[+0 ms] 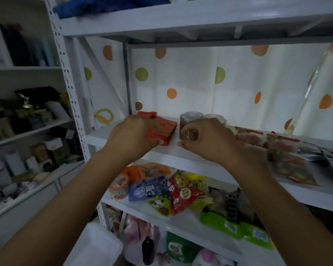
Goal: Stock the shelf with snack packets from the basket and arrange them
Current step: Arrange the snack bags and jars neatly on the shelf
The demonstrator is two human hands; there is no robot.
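So, you are partway through, by the look of it: the shelf you are working on already carries a spread of flat packets out at 3 o'clock, lying overlapped and loose rather than squared up. The board below holds a mixed heap of packets at 6 o'clock. What is left, I judge, is seating the two pieces in your hands and then tidying that right-hand spread. The white bin down at 7 o'clock may be your supply, but its contents are out of sight, so I cannot tell how much remains to bring up. Your left hand is closed over the red packet, thumb hooked at its near corner. The packet lies on the shelf at about 11 o'clock of centre, close to the front lip. Its long axis runs from 11 o'clock at the back to 5 o'clock at the front, so it sits skewed to the shelf edge, near end pointing toward you and slightly right. Your right hand pinches a clear container with reddish-brown contents, standing upright just beside the red packet at its 3 o'clock, a narrow gap of white board between them. Whether it is a jar or a wrapped snack is too blurred to say.
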